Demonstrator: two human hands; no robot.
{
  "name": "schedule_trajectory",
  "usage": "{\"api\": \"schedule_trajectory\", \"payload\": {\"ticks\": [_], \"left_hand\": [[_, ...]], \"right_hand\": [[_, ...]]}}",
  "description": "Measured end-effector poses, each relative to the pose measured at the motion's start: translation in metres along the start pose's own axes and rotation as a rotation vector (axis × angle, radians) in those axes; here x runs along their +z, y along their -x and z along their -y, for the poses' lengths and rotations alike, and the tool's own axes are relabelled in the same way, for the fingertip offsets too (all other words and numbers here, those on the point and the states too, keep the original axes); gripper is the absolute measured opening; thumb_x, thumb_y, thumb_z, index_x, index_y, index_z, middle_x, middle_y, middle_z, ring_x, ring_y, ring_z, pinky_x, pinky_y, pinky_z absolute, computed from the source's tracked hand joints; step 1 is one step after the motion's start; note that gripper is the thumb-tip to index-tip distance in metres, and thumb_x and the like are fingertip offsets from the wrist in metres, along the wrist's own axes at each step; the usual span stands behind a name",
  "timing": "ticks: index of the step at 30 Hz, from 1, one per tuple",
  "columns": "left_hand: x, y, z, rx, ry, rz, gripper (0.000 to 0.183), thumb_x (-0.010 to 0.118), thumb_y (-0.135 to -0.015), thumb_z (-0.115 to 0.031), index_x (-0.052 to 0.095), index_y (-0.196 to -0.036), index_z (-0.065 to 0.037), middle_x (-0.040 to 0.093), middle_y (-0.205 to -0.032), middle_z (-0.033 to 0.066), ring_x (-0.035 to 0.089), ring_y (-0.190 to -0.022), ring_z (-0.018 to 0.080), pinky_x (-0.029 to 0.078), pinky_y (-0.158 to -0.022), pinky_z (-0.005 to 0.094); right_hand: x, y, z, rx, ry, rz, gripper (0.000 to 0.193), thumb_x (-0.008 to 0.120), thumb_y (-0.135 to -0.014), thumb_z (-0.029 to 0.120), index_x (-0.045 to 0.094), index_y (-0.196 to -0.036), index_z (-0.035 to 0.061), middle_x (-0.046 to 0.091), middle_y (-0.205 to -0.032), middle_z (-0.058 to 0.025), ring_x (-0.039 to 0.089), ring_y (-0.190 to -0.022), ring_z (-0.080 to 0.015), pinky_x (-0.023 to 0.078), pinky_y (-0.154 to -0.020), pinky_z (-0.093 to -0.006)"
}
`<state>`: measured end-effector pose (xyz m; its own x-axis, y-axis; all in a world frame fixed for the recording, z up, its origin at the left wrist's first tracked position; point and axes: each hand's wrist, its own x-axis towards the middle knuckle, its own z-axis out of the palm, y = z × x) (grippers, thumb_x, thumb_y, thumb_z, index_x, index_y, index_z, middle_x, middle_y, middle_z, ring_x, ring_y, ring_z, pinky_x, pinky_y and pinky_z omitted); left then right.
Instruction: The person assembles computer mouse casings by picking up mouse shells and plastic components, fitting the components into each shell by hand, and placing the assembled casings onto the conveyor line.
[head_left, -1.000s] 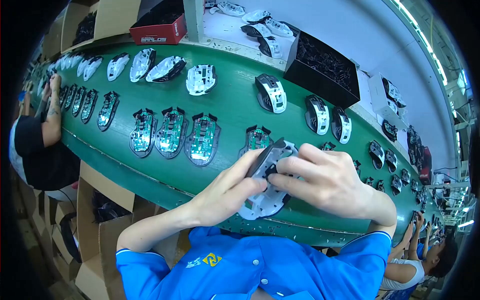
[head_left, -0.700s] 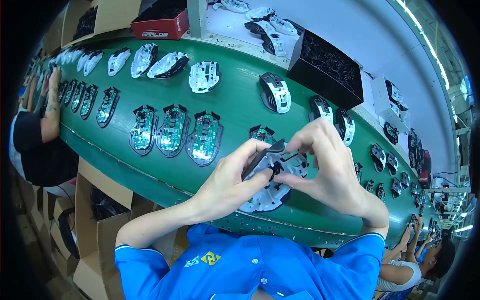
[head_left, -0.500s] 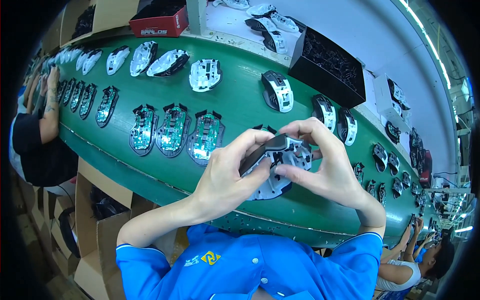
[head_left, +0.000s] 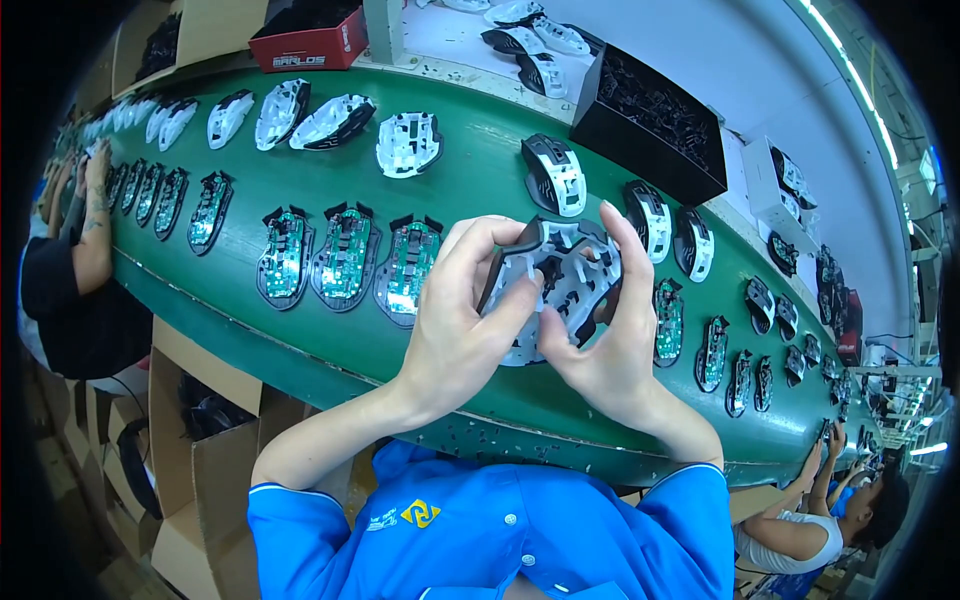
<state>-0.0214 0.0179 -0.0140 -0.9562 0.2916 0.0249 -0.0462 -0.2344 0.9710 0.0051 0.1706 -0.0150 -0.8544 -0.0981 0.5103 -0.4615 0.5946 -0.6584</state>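
Note:
Both my hands hold a computer mouse top shell [head_left: 575, 272] over the near side of the green bench, its white hollow inside turned up toward me. My left hand [head_left: 462, 310] grips the shell's left side, the thumb pressed inside. My right hand [head_left: 615, 335] wraps the right side, its thumb at the near inner part and a finger along the far right edge. Whether a small part lies under the thumbs is hidden. Left of my hands a mouse base with a green circuit board [head_left: 408, 265] lies on the bench; another such base [head_left: 668, 320] lies to their right.
On the green bench [head_left: 480, 130] stand rows of mouse shells [head_left: 408, 146] and circuit-board bases [head_left: 342, 255]. A black box of small dark parts [head_left: 650, 130] and a red box [head_left: 308, 45] stand along the back. Cardboard boxes [head_left: 215, 470] are below left. Other people work at both sides.
The shell has been turned so its inside faces me more fully. My right hand has moved down around its right side, uncovering circuit-board bases on the right.

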Motion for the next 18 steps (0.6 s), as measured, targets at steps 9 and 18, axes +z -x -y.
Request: {"api": "schedule_trajectory", "payload": {"ticks": [9, 18], "left_hand": [[-0.012, 0.018, -0.011, 0.173, -0.415, 0.131, 0.047, 0.063, -0.074, -0.004, 0.050, -0.118, 0.008, 0.056, -0.090, 0.0143, 0.059, -0.076, 0.0181, 0.048, -0.066, 0.0303], [-0.005, 0.024, 0.001, 0.446, -0.526, -0.016, 0.046, 0.062, -0.072, 0.000, 0.052, -0.116, 0.004, 0.060, -0.093, 0.0180, 0.064, -0.076, 0.0257, 0.051, -0.066, 0.0342]], "right_hand": [[-0.014, 0.000, 0.007, -0.020, -0.150, -0.026, 0.074, 0.072, -0.066, -0.003, 0.038, -0.132, 0.0011, 0.052, -0.120, -0.0109, 0.063, -0.086, -0.0123, 0.050, -0.056, -0.0201], [-0.003, 0.010, 0.014, -0.010, -0.183, -0.105, 0.065, 0.072, -0.069, -0.003, 0.040, -0.126, 0.0012, 0.053, -0.112, -0.0094, 0.061, -0.087, -0.0115, 0.051, -0.060, -0.0211]]}}
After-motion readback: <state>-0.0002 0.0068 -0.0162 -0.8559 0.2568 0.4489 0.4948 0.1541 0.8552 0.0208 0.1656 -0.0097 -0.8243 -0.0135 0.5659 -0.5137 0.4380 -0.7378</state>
